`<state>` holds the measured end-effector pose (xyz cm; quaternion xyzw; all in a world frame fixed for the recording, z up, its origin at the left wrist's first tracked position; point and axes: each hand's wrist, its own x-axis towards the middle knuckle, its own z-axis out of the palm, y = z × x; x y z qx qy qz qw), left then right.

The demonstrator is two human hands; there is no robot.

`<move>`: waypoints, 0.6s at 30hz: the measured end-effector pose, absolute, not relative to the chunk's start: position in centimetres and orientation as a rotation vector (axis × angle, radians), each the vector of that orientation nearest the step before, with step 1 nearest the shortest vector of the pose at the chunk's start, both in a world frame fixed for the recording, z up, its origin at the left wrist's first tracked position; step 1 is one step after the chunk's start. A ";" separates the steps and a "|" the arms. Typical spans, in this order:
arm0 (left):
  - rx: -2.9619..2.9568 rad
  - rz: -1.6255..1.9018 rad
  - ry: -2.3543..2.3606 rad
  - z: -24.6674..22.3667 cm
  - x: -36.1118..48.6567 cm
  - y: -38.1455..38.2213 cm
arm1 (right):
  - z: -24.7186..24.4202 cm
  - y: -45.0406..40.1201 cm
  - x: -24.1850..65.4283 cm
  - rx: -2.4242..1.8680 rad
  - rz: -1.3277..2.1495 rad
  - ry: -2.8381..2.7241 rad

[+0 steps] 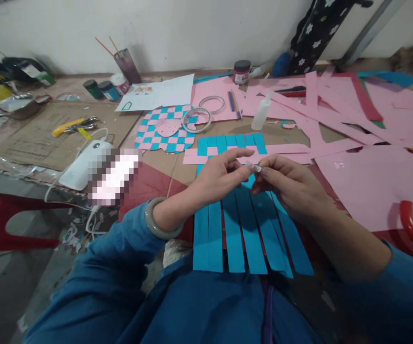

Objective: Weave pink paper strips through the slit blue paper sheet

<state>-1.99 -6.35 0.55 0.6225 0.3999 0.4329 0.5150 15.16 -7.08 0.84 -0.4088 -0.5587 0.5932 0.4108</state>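
Above the blue paper cut into long strips (233, 239), my two hands meet at a small white scrap (255, 166), too small to identify surely. My right hand (288, 184) pinches it between thumb and fingertips. The thumb of my left hand (220, 174) presses at its other end, with the index finger stretched out above. Pink strips (288, 149) cross the upper part of the blue paper, woven over and under near its top edge (231, 140). My hands hide part of that weave.
Behind lie a pink-and-blue woven sheet (149, 129), a tape roll (196, 120) and another tape roll (211, 104). A white glue bottle (261, 113) stands upright near two pencils (235, 104). Pink paper (374, 186) covers the right. Pliers (73, 125) and a white power bank (86, 162) lie left.
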 end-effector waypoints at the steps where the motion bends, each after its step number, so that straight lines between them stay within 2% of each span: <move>1: 1.482 1.016 0.946 0.6 -2.0 -6.3 | 0.8 -7.1 15.2 -1.021 1.505 -1.400; 7: 1.429 1.006 0.945 0.8 -2.0 -6.3 | 0.7 -7.0 15.2 -1.047 1.509 -1.350; 18: 1.475 0.996 0.976 0.7 -2.0 -6.3 | 0.7 -6.9 15.2 -1.124 1.316 -1.444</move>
